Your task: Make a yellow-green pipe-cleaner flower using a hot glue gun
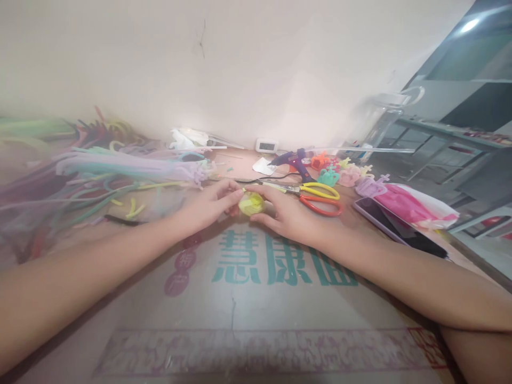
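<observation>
Between my two hands is a small rounded yellow piece (251,204), which looks like coiled pipe cleaner. The thumb and fingers of my left hand (218,201) pinch it from the left, with the fingertips partly hidden behind it. My right hand (282,210) curls round its right side, thumb below and fingers above. Just beyond my right hand lie scissors (320,198) with one yellow and one red handle. A few short yellow pipe cleaner pieces (131,207) lie left of my left hand.
Bundled pastel pipe cleaners (132,164) fill the left side. A purple glue gun (295,162), a small digital display (266,145) and several colourful pipe cleaner shapes (328,175) stand near the wall. To the right are a phone (400,228), a pink packet (416,205) and a clear jug (378,120).
</observation>
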`<move>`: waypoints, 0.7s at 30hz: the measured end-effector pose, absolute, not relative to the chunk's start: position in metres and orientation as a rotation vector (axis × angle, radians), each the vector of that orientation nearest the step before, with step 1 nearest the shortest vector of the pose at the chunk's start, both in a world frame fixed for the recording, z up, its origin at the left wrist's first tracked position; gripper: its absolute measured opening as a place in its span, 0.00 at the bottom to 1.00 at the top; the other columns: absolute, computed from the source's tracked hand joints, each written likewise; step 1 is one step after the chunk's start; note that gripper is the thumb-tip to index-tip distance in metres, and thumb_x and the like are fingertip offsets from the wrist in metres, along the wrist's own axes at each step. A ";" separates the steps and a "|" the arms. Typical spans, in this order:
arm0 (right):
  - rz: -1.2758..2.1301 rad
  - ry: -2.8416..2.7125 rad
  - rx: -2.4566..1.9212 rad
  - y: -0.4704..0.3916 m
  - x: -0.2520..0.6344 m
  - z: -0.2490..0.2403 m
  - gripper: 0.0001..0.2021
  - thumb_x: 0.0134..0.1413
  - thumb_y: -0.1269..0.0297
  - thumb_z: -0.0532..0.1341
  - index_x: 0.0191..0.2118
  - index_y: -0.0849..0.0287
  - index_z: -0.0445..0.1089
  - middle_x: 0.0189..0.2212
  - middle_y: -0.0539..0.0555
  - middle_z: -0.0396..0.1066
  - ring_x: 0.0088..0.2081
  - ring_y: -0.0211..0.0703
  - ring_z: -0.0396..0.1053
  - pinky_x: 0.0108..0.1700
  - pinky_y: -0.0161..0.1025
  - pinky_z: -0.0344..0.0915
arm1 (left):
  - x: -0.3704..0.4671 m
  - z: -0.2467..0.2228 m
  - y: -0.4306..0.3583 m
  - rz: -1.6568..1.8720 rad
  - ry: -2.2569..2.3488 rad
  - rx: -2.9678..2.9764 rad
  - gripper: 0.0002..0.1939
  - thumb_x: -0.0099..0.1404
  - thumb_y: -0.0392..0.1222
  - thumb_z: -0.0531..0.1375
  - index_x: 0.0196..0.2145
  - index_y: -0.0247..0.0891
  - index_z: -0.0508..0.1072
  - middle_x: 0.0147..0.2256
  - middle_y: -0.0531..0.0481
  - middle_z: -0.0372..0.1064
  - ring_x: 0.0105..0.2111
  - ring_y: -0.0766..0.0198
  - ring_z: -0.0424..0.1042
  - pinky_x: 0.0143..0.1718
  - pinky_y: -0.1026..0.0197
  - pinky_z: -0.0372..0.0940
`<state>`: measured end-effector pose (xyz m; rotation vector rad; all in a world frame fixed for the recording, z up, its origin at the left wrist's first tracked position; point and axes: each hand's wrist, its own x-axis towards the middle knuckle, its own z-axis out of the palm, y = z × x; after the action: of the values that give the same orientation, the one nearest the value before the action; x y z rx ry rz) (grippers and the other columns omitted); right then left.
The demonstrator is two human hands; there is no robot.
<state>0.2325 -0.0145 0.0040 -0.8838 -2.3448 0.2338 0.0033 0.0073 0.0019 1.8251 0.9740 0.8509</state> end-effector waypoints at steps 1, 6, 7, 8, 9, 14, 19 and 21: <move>0.229 -2.354 -0.873 -0.015 0.232 0.004 0.27 0.62 0.64 0.65 0.65 0.59 0.63 0.61 0.62 0.72 0.60 0.53 0.72 0.62 0.53 0.69 | 0.004 0.002 0.006 0.905 0.981 1.794 0.20 0.71 0.60 0.57 0.44 0.39 0.71 0.28 0.54 0.69 0.29 0.65 0.69 0.31 0.63 0.61; 0.208 -2.372 -0.864 -0.015 0.233 0.004 0.26 0.63 0.63 0.65 0.65 0.58 0.63 0.60 0.62 0.72 0.58 0.53 0.73 0.60 0.53 0.70 | 0.003 0.002 0.007 0.928 0.974 1.836 0.25 0.71 0.60 0.56 0.53 0.38 0.73 0.34 0.52 0.70 0.31 0.65 0.69 0.32 0.62 0.62; 0.206 -2.377 -0.864 -0.015 0.233 0.004 0.27 0.63 0.63 0.65 0.65 0.57 0.63 0.59 0.62 0.72 0.58 0.53 0.73 0.60 0.54 0.70 | 0.003 0.001 0.008 0.905 0.982 1.870 0.25 0.71 0.60 0.56 0.52 0.38 0.74 0.34 0.51 0.70 0.31 0.65 0.69 0.33 0.62 0.62; 0.202 -2.384 -0.866 -0.015 0.233 0.004 0.27 0.63 0.63 0.65 0.65 0.57 0.63 0.59 0.62 0.73 0.58 0.54 0.73 0.59 0.54 0.70 | 0.002 0.001 0.009 0.883 0.987 1.898 0.24 0.71 0.60 0.57 0.51 0.38 0.75 0.35 0.51 0.71 0.32 0.65 0.69 0.34 0.62 0.63; 0.198 -2.394 -0.869 -0.015 0.233 0.004 0.27 0.63 0.62 0.65 0.65 0.57 0.63 0.58 0.62 0.73 0.57 0.54 0.73 0.58 0.55 0.71 | 0.002 0.000 0.011 0.868 0.989 1.913 0.24 0.70 0.60 0.58 0.50 0.37 0.75 0.37 0.50 0.72 0.32 0.65 0.69 0.35 0.62 0.63; 0.186 -2.419 -0.852 -0.015 0.233 0.003 0.27 0.64 0.61 0.64 0.65 0.57 0.63 0.57 0.63 0.73 0.56 0.55 0.73 0.58 0.57 0.71 | 0.001 -0.005 0.014 0.845 1.010 1.890 0.22 0.68 0.59 0.61 0.44 0.37 0.76 0.39 0.49 0.75 0.34 0.64 0.71 0.36 0.61 0.63; 0.200 -2.408 -0.831 -0.015 0.232 0.004 0.26 0.63 0.62 0.64 0.65 0.58 0.63 0.57 0.62 0.73 0.57 0.54 0.73 0.59 0.55 0.71 | 0.000 -0.002 0.011 0.875 1.005 1.937 0.20 0.70 0.59 0.58 0.35 0.38 0.71 0.28 0.54 0.67 0.29 0.65 0.66 0.32 0.62 0.59; 0.202 -2.398 -0.839 -0.015 0.232 0.004 0.26 0.64 0.62 0.64 0.65 0.57 0.63 0.58 0.62 0.73 0.58 0.54 0.73 0.60 0.55 0.70 | 0.000 -0.001 0.011 0.928 0.962 1.916 0.20 0.73 0.58 0.55 0.33 0.38 0.68 0.29 0.54 0.66 0.29 0.65 0.66 0.34 0.61 0.61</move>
<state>0.2321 -0.0148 0.0043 -0.8393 -2.3982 0.2018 0.0002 0.0106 -0.0008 1.9164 0.9624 0.9278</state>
